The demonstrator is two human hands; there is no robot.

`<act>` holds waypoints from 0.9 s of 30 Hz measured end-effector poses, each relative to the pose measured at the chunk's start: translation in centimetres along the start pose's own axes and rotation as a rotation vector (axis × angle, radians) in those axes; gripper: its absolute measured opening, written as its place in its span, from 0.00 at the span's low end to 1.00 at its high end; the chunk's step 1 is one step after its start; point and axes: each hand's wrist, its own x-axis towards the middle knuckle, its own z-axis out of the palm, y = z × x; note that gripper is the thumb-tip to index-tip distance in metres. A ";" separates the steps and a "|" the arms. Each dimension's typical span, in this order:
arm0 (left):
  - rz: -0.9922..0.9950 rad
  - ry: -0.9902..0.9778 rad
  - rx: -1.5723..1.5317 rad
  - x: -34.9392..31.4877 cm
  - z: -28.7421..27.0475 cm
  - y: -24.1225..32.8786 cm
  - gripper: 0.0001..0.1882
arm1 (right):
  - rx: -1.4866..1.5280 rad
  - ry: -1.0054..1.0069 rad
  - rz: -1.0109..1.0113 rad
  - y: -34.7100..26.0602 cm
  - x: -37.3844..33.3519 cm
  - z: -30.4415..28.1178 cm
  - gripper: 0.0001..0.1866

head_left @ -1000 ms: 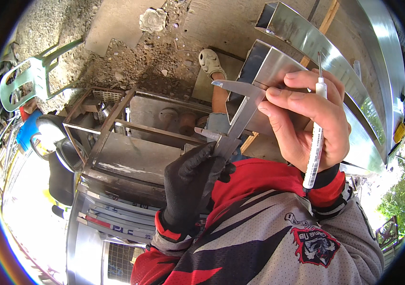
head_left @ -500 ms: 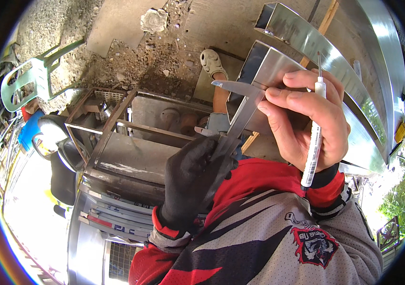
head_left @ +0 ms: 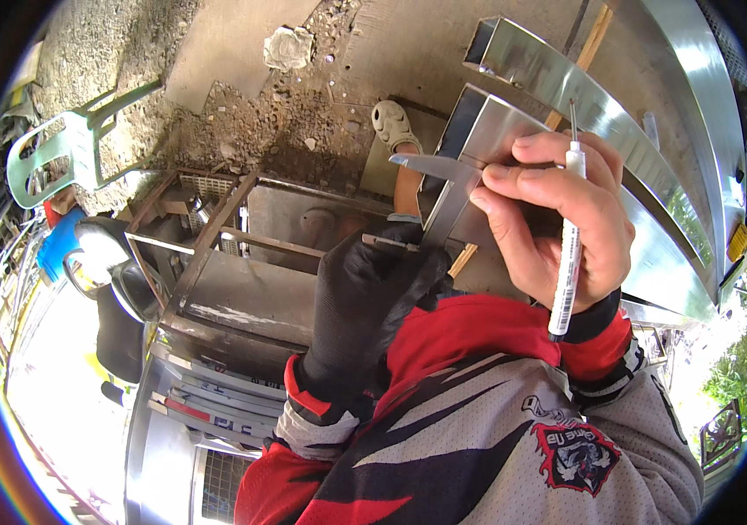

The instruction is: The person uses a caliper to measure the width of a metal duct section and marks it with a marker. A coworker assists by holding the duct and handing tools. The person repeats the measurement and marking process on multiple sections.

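My left hand (head_left: 373,293), in a black glove, is closed around the lower part of a metal caliper (head_left: 448,213). The caliper slants up to the right, and one long jaw points left at its top. A shorter metal piece, apparently its other jaw, pokes out over the gloved fingers. My bare right hand (head_left: 570,214) pinches the top end of the caliper between thumb and fingers. It also holds a white paint marker (head_left: 569,236) upright, thin tip upward. Just behind the caliper lies the end of a shiny metal channel (head_left: 500,131).
More curved metal channels (head_left: 596,105) lie at the right, over wooden strips. Left of my hands stands a rusty metal frame (head_left: 216,229). Farther left are a pale green plastic chair (head_left: 58,162) and a blue object (head_left: 62,241). A rock (head_left: 287,47) sits on gravelly ground.
My left hand has shifted slightly up along the caliper, its fingers now folded behind the shorter jaw. The right hand and marker have moved slightly left and keep their hold.
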 end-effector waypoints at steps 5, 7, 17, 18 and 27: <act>-0.089 -0.038 -0.055 0.6 0.0 1.0 0.07 | 0.006 0.069 0.017 0.1 -0.1 0.4 0.18; -0.069 -0.093 -0.018 0.6 -0.2 1.0 0.06 | -0.015 0.062 0.002 0.2 -0.2 0.5 0.18; 0.012 -0.102 -0.162 1.0 -0.3 0.1 0.06 | -0.039 0.057 -0.010 0.1 -0.2 0.5 0.18; 0.017 -0.112 -0.153 1.1 -0.3 0.1 0.06 | -0.037 0.061 -0.018 0.2 -0.2 0.5 0.19; 0.059 -0.150 -0.150 1.0 -0.3 0.0 0.08 | -0.026 0.072 -0.020 0.2 -0.3 0.6 0.18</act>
